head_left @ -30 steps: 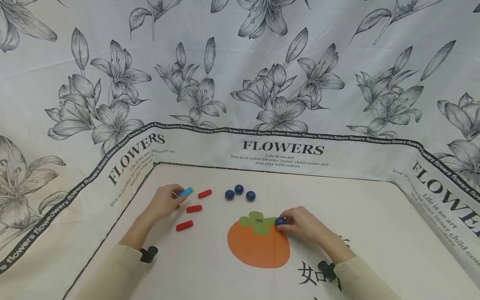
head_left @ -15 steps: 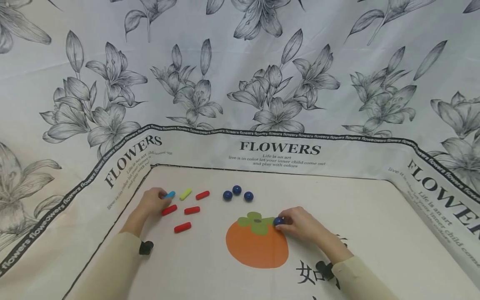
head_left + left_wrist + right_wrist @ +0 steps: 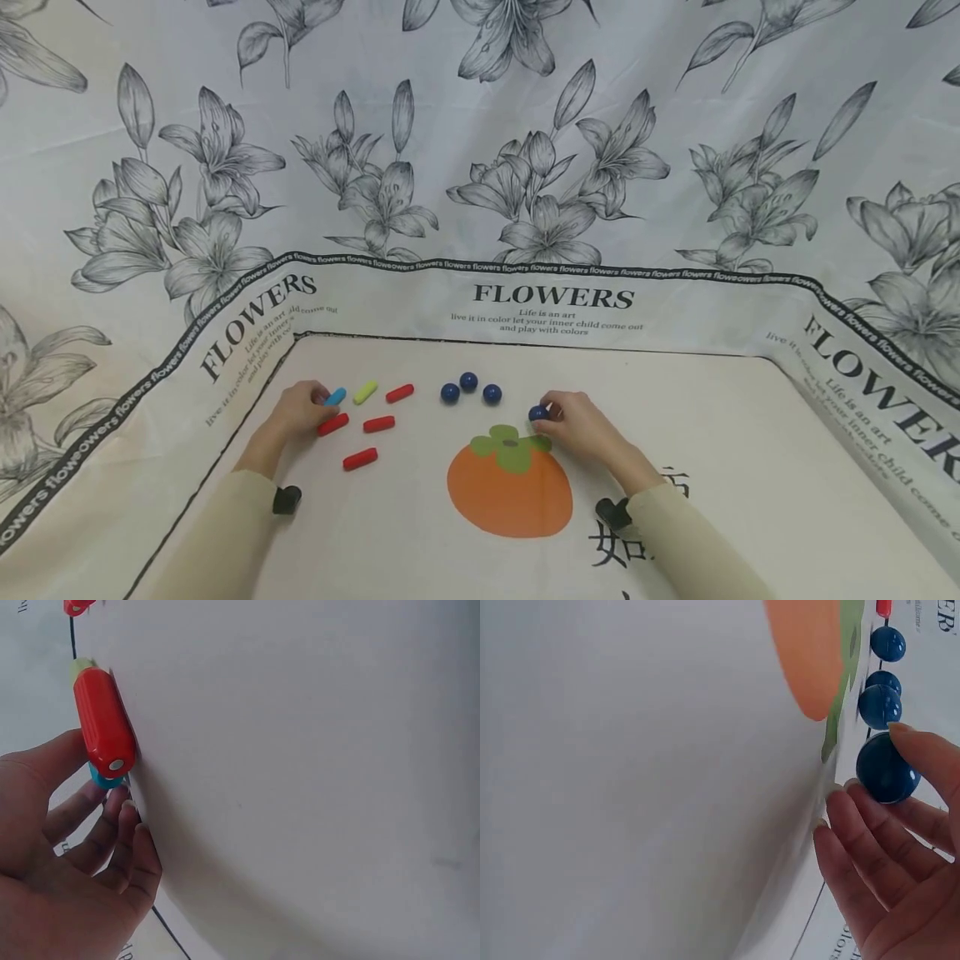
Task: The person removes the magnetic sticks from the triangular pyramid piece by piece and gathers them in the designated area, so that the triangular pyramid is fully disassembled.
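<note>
At the left of the table my left hand (image 3: 300, 408) pinches the near end of a small blue stick (image 3: 337, 397). A red stick (image 3: 333, 424) lies just in front of it and hides most of the blue one in the left wrist view, where only a blue end (image 3: 105, 777) shows. A yellow-green stick (image 3: 365, 392) lies to the right of the blue one. Between thumb and fingers my right hand (image 3: 581, 425) holds a dark blue ball (image 3: 537, 413), close beyond the printed persimmon's green leaf. Several dark blue balls sit near it, one of them a ball (image 3: 492, 394) closest to that hand.
More red sticks lie on the left half, among them a far red stick (image 3: 400, 392), a middle red stick (image 3: 378, 424) and a near red stick (image 3: 360, 459). An orange persimmon (image 3: 510, 496) is printed on the tablecloth. A flowered curtain (image 3: 375, 208) rises behind.
My left hand has carried the blue stick left, uncovering the yellow-green and a red stick, and now stays there. My right hand has moved the ball up and left, off the printed leaf.
</note>
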